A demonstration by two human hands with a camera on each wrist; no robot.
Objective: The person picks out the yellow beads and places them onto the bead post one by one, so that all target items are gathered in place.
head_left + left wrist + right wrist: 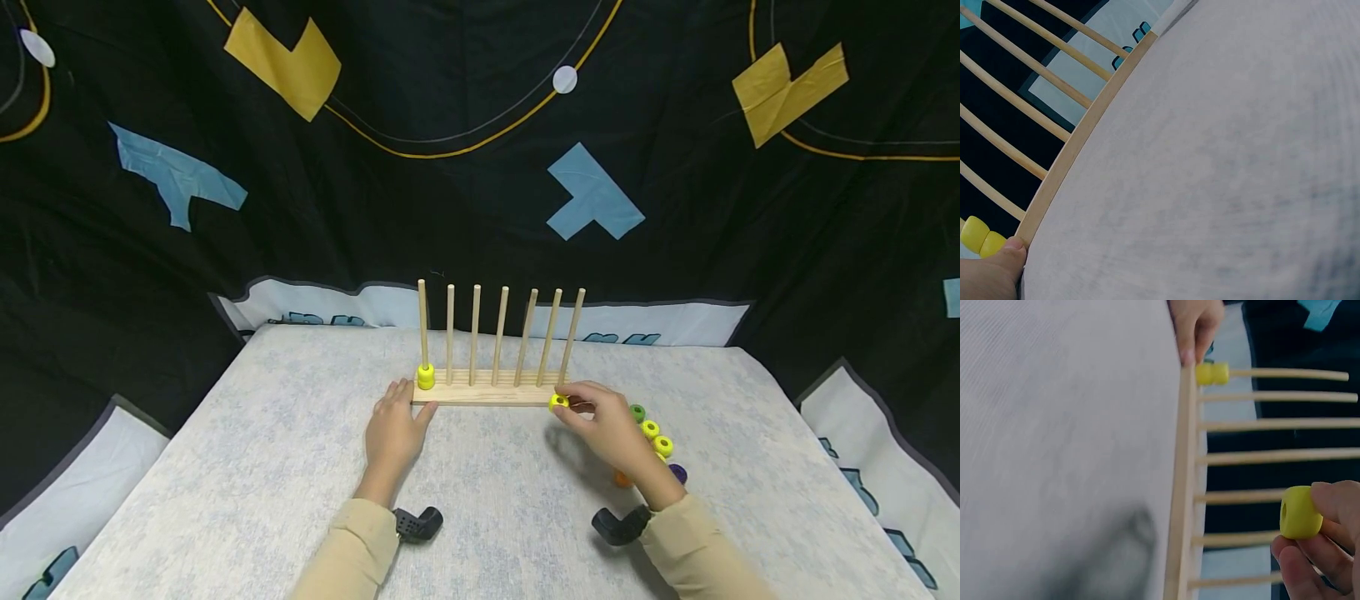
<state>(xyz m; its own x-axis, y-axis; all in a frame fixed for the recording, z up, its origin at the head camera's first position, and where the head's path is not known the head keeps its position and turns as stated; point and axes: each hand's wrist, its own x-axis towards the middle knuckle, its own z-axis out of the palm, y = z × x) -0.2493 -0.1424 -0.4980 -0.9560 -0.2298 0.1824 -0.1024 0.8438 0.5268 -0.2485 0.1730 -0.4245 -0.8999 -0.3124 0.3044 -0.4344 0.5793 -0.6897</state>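
A wooden rack (487, 396) with several upright pegs stands on the table. Two yellow beads (426, 377) are stacked on its leftmost peg. My left hand (393, 429) grips the rack's left end, the thumb on its front edge in the left wrist view. Between thumb and fingers, my right hand (609, 423) pinches a yellow bead (1300, 514), which is held in front of the rack's right end, off the pegs. The bead's hole shows in the right wrist view.
Right of my right hand lie loose beads, partly hidden by the forearm: a green bead (637, 412), several yellow beads (662, 446), a purple bead (678, 473) and an orange bead (622, 479). A black curtain (480, 217) hangs behind the pale table (300, 400).
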